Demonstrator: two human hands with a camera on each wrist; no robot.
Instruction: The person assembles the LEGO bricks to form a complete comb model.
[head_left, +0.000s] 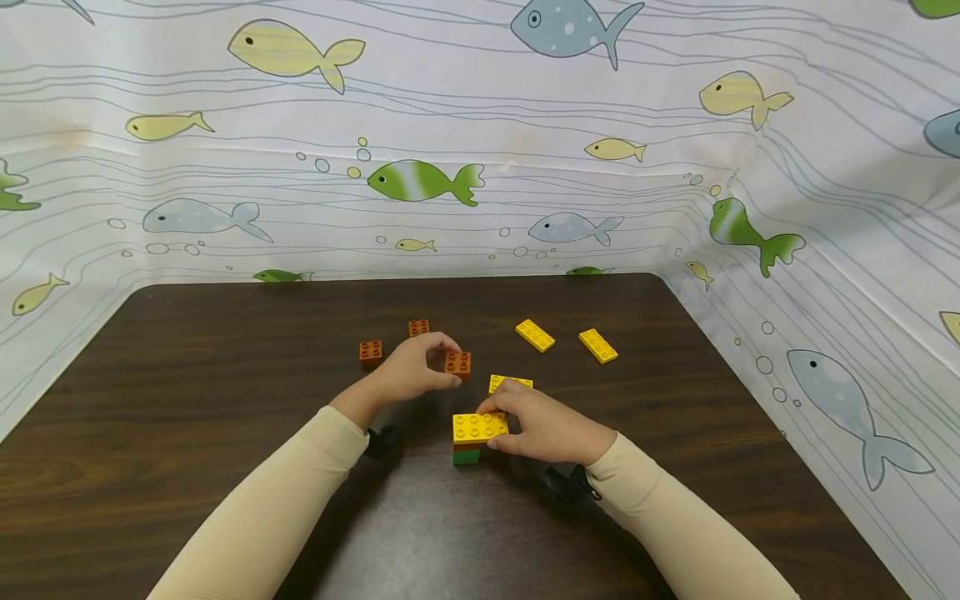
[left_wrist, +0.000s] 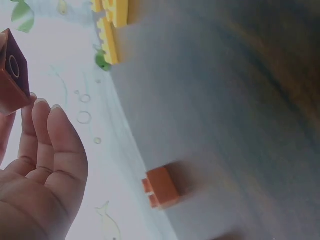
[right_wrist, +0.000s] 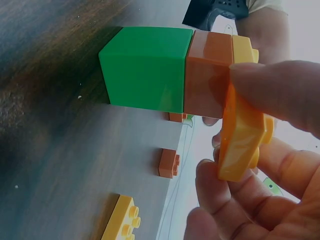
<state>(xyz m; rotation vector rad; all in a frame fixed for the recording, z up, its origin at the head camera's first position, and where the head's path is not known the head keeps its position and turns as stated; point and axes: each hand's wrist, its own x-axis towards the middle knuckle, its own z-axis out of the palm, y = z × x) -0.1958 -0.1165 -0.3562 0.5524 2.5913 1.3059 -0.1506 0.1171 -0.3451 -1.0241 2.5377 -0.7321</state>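
Note:
My left hand (head_left: 405, 368) pinches a brown brick (head_left: 458, 364) in the air, above the table and behind the stack. The left wrist view shows this brick's hollow underside (left_wrist: 15, 67). My right hand (head_left: 553, 425) grips a yellow brick (head_left: 472, 428) between thumb and fingers. It tops a small stack: a green block (right_wrist: 142, 70) at the bottom, a brown brick (right_wrist: 207, 75) in the middle. In the right wrist view the yellow brick overhangs the brown one on the side toward the right hand. Another yellow brick (head_left: 510, 382) lies just behind that hand, partly hidden by it.
Two brown bricks stand on the dark wooden table (head_left: 225, 392): a near-left brick (head_left: 371, 353) and a farther brick (head_left: 418, 326) partly behind the left hand. At the back right lie two yellow bricks, one left (head_left: 535, 335) and one right (head_left: 597, 346). A fish-patterned curtain (head_left: 450, 100) encloses the table.

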